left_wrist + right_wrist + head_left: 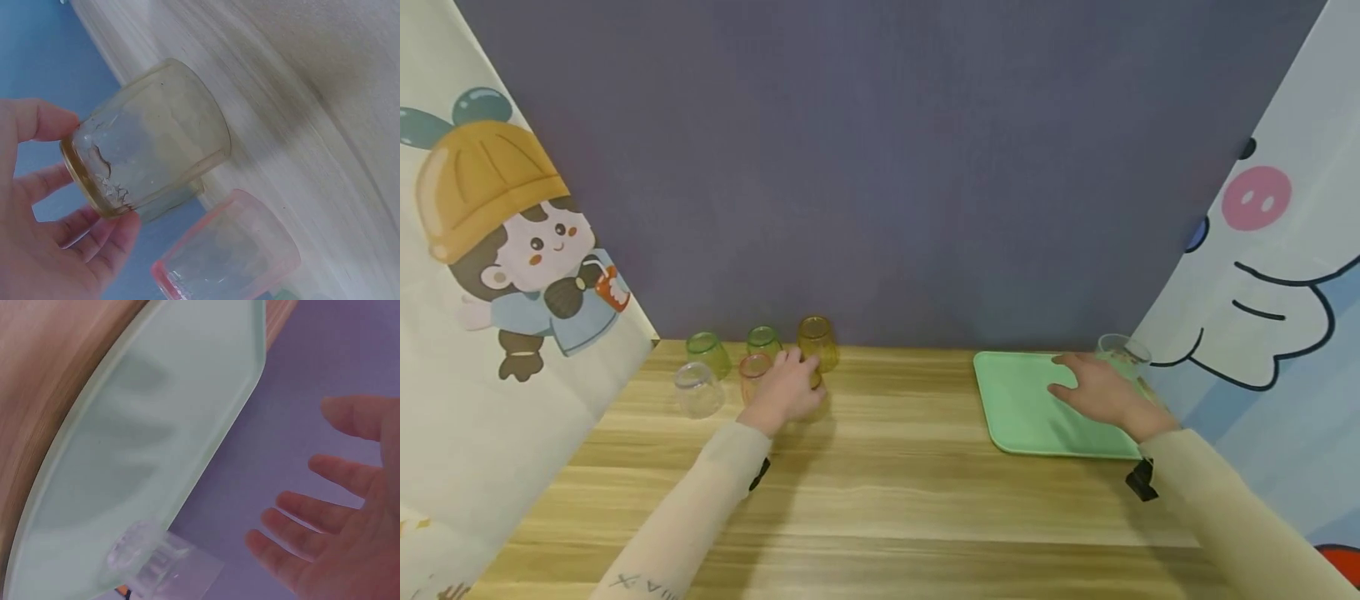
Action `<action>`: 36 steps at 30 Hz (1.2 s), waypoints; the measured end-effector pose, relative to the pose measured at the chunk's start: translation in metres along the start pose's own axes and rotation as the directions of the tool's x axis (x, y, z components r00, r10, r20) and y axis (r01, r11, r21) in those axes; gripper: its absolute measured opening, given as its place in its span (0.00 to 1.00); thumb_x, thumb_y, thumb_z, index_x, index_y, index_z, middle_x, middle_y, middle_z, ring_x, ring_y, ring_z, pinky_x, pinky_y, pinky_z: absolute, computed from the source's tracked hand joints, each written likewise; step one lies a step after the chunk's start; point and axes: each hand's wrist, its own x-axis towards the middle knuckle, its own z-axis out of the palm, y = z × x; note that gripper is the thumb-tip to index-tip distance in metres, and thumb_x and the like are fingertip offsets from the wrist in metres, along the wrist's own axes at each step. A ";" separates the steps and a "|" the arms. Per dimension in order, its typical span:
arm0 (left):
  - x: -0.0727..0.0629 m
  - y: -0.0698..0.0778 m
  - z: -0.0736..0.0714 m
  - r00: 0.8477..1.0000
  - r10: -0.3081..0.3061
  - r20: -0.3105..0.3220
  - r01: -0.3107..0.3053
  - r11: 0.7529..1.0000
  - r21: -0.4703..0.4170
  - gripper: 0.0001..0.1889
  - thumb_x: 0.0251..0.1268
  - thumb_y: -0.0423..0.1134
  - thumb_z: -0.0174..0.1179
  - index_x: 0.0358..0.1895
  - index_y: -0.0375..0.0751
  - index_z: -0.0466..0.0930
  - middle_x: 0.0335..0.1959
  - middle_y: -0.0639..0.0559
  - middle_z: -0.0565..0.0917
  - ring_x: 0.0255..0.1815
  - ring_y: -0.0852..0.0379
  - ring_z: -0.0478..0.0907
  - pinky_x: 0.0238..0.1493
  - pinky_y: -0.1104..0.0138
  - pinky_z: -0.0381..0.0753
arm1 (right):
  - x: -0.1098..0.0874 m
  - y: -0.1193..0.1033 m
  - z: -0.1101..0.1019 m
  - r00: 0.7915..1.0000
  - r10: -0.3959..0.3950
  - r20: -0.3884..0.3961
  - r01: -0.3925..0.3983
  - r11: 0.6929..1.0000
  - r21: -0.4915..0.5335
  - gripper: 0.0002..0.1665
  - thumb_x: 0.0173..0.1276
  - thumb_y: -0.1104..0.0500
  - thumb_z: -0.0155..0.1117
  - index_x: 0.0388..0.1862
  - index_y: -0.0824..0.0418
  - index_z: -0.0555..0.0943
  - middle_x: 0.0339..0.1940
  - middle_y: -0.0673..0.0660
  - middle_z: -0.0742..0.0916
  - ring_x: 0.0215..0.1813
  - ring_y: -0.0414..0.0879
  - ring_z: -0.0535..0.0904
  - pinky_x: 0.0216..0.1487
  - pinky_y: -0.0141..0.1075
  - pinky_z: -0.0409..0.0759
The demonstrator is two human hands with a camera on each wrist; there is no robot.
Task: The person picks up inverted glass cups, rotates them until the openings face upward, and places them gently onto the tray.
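My left hand (786,389) pinches the base end of an upside-down yellow glass (150,137), thumb on one side and fingers on the other. In the head view the hand hides most of this glass. Close beside it stands a pink glass (231,250), also mouth down. Over the light green tray (1022,408) hovers my right hand (1101,390), fingers spread and holding nothing. A clear glass (1123,350) stands upright at the tray's far right corner, partly behind that hand.
Left of my left hand are a clear glass (698,392) and a green glass (709,357). Another green glass (763,340) and a second yellow glass (817,342) stand toward the back wall (887,183). Bare wooden tabletop (902,408) lies between glasses and tray.
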 end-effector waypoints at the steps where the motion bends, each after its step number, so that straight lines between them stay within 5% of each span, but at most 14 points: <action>1: -0.001 0.001 0.000 1.000 -0.001 -0.004 0.001 1.000 0.001 0.28 0.71 0.46 0.58 0.71 0.37 0.72 0.66 0.30 0.69 0.69 0.32 0.62 0.63 0.42 0.72 | -0.001 -0.004 0.000 1.000 -0.002 0.002 0.002 1.000 0.006 0.35 0.75 0.50 0.62 0.69 0.74 0.70 0.67 0.79 0.72 0.65 0.77 0.69 0.57 0.67 0.72; 7: -0.007 0.004 -0.002 1.000 -0.003 -0.010 0.003 1.000 -0.007 0.27 0.70 0.48 0.59 0.69 0.41 0.75 0.61 0.34 0.72 0.65 0.35 0.66 0.57 0.43 0.76 | -0.006 -0.022 0.008 1.000 -0.013 0.013 0.012 1.000 0.015 0.33 0.75 0.49 0.62 0.71 0.67 0.72 0.67 0.76 0.74 0.65 0.75 0.70 0.54 0.67 0.74; 14: -0.013 0.009 -0.006 1.000 0.006 -0.013 -0.007 0.997 -0.072 0.27 0.69 0.47 0.60 0.68 0.40 0.75 0.62 0.35 0.73 0.65 0.34 0.67 0.62 0.43 0.72 | -0.010 -0.044 0.017 0.999 -0.045 0.003 0.044 0.997 0.058 0.33 0.75 0.48 0.64 0.72 0.63 0.73 0.68 0.71 0.75 0.67 0.72 0.70 0.57 0.66 0.74; 25: -0.029 0.012 -0.004 0.995 0.035 -0.096 -0.048 0.989 -0.140 0.24 0.63 0.44 0.61 0.61 0.39 0.79 0.53 0.39 0.75 0.55 0.38 0.71 0.54 0.47 0.74 | -0.012 -0.069 0.031 0.992 -0.119 -0.031 0.122 0.979 0.166 0.31 0.76 0.46 0.62 0.70 0.62 0.75 0.67 0.66 0.78 0.67 0.67 0.73 0.61 0.62 0.73; 36: -0.045 0.018 -0.007 0.991 0.017 -0.136 -0.047 0.974 -0.223 0.21 0.63 0.45 0.62 0.58 0.42 0.80 0.52 0.44 0.76 0.53 0.43 0.71 0.51 0.48 0.75 | -0.017 -0.079 0.051 0.991 -0.117 -0.065 0.134 0.903 0.408 0.28 0.73 0.52 0.67 0.67 0.63 0.77 0.63 0.63 0.81 0.62 0.63 0.77 0.56 0.56 0.80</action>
